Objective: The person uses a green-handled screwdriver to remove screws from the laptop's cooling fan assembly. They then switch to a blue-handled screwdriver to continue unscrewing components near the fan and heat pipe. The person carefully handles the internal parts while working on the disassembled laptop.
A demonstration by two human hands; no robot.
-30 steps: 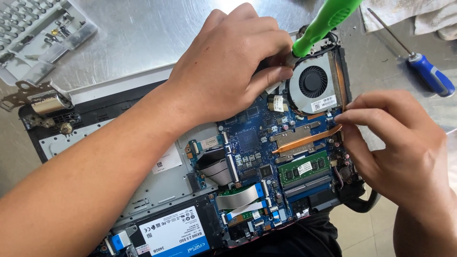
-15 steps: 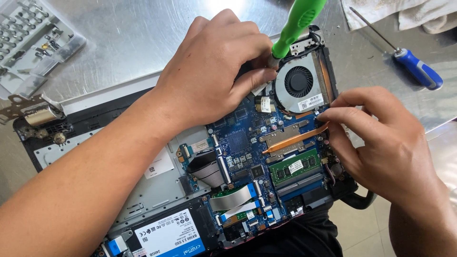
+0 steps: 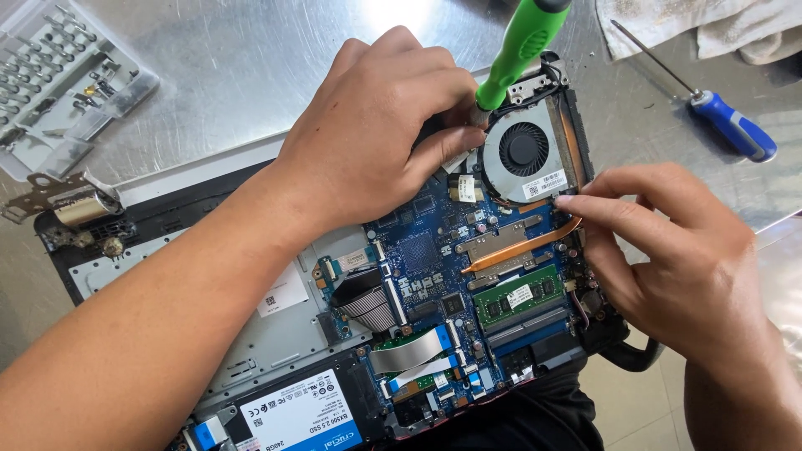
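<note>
An opened laptop lies on a metal table, its blue circuit board (image 3: 422, 250) exposed. My left hand (image 3: 372, 142) grips a green-handled screwdriver (image 3: 522, 46) whose tip points down at the left edge of the round cooling fan (image 3: 524, 153). My right hand (image 3: 668, 242) has its fingertips pinched at the fan's lower right corner, next to the copper heat pipe (image 3: 522, 248). A green memory module (image 3: 518, 296) sits below the pipe. A drive with a white and blue label (image 3: 301, 413) lies at the bottom left.
A blue-handled screwdriver (image 3: 727, 125) lies on the table at the right, beside a white cloth (image 3: 710, 25). A clear tray of screwdriver bits (image 3: 58, 83) stands at the upper left. A loose metal hinge (image 3: 71, 200) rests on the laptop's left corner.
The view has shifted slightly, so the laptop sits a bit lower and further left in frame. Both hands keep their places at the fan, the left still on the green screwdriver.
</note>
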